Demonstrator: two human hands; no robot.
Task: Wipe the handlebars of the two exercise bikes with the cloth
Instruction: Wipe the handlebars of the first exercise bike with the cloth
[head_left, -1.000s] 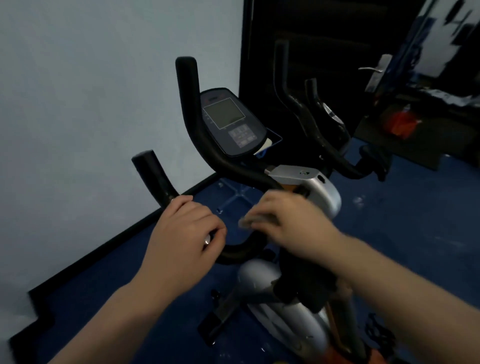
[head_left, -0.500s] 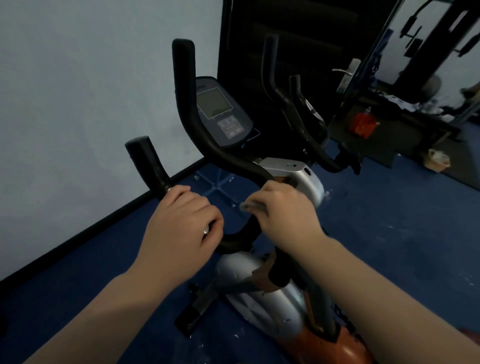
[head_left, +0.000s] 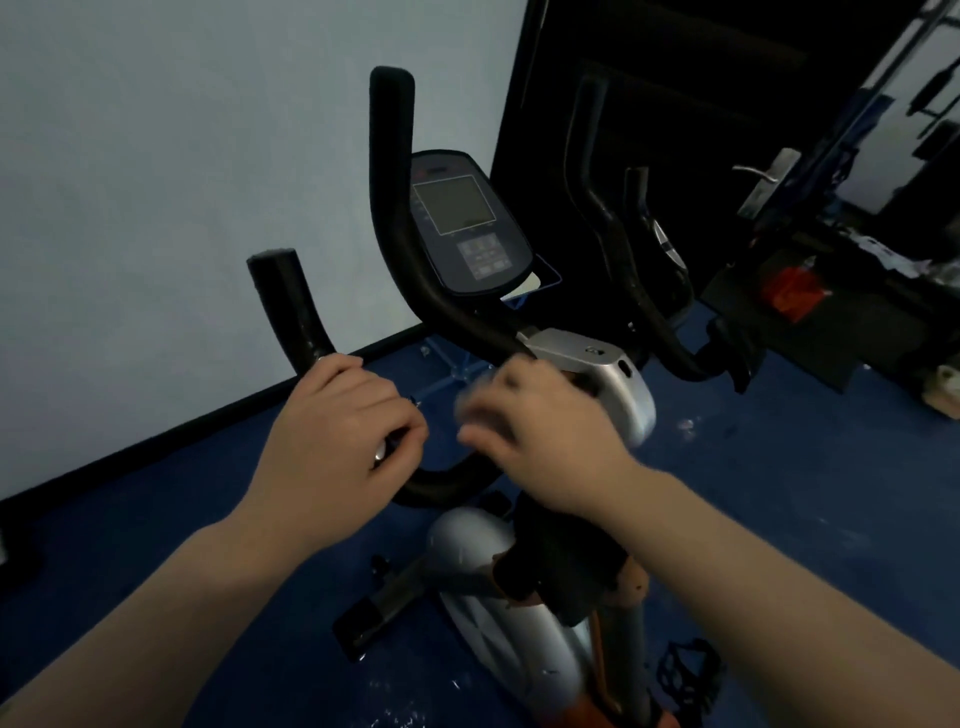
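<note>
The left hand (head_left: 337, 441) is curled around the near handlebar (head_left: 291, 312) of the first bike (head_left: 519, 597), at the low part of its bend, and it grips the black tube firmly. A small shiny metal part (head_left: 381, 454) shows between its fingers. Above the hand, the end of this bar rises and tilts a little to the left.

The right hand (head_left: 545, 441) is blurred. It lies over the middle of the same handlebar, close to the silver clamp (head_left: 587, 358), with the fingers bent over the tube. At its fingertips a pale grey smear shows, which seems to be the cloth (head_left: 475, 410), pressed against the bar; the blur does not let me see how it is folded or how much of it is under the palm. The two hands are near each other but apart.

The far arm of the handlebar (head_left: 392, 171) stands upright, just beside the console (head_left: 467, 223) with its grey screen. Behind it, to the right, the dark handlebars of the second bike (head_left: 613, 234) stand in front of a black door (head_left: 675, 78), which has a metal handle (head_left: 758, 174). Nobody touches this second bike.

The floor (head_left: 805, 493) is blue, with some white specks, and the wall (head_left: 156, 156) at the left is pale. An orange thing (head_left: 792, 293) lies on a dark surface at the far right
</note>
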